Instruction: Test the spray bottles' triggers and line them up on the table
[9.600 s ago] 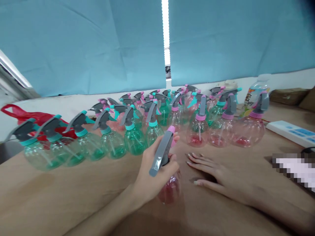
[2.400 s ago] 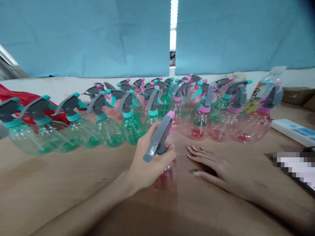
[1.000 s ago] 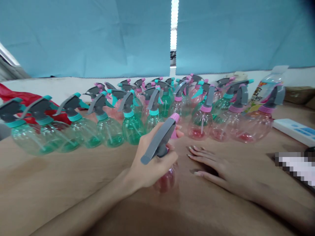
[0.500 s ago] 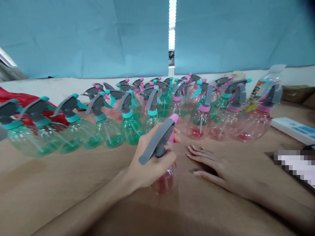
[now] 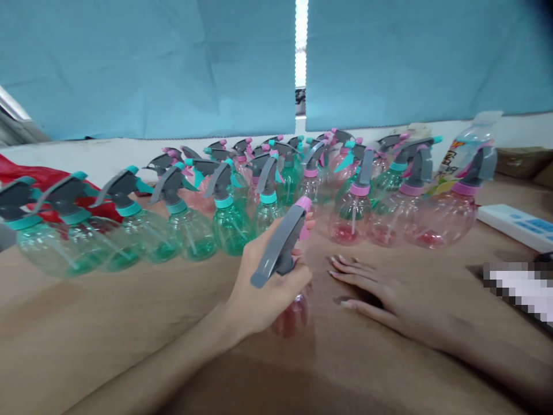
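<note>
A blue curtain point(image 5: 142, 69) is hanging beyond the bench point(image 5: 129, 317). Green spray bottles point(image 5: 233, 227) are standing ahead and left of the left hand point(image 5: 261, 291), which is wrapping around the neck of a pink spray bottle point(image 5: 291, 318). The right hand point(image 5: 380, 294) is lying palm down just beside, fingers loosely spread. Beneath the left hand, the held bottle's long axis is running roughly upright; its pink nozzle point(image 5: 303, 203) is pointing away from the wearer, slightly rightward.
</note>
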Available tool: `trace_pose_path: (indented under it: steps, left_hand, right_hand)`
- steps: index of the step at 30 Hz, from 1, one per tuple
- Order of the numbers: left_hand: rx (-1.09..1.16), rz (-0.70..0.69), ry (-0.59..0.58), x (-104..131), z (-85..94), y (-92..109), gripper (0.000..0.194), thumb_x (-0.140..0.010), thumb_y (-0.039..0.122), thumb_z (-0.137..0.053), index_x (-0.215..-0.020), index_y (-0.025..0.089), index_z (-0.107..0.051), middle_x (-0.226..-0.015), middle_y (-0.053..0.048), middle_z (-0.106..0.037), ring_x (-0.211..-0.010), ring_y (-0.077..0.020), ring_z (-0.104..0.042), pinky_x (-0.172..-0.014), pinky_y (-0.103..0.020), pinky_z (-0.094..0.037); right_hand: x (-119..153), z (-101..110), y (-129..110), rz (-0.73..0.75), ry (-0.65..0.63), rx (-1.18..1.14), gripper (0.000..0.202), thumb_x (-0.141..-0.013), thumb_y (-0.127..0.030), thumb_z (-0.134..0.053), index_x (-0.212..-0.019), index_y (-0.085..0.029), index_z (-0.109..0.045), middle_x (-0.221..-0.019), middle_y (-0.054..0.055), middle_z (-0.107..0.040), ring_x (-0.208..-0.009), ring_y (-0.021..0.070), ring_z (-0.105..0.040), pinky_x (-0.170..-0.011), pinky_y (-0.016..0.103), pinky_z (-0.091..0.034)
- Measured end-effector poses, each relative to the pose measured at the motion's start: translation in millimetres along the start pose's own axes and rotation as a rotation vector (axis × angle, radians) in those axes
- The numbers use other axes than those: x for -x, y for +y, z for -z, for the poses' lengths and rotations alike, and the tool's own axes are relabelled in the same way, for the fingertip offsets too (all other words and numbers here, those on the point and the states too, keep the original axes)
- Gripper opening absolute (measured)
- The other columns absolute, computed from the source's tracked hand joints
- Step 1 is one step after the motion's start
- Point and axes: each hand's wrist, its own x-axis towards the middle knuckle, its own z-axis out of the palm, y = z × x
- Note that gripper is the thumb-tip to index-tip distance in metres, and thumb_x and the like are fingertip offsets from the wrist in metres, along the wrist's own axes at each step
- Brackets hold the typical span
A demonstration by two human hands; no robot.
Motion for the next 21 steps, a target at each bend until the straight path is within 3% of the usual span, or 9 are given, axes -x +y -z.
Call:
trace_pose_path:
  steps: [21]
  left_hand:
    - [0.041, -0.088, -0.057, -1.4, -1.8, -2.9, 0.036, -0.071, 0.018, -0.049, -0.105, 0.026, -0.056, -0.074, 0.004, -0.056, -0.062, -0.0132, -0.053, -0.058, -0.023, -0.046]
  right_hand:
    - [0.3, -1.2, 1.2, 0.004, 0.009, -0.016, 0.055, -0.090, -0.049, -0.049, -0.140, -0.029, -0.040, -0.149, 0.003, -0.035, -0.137, 0.0252, -0.030, -0.112, 0.049, -0.026]
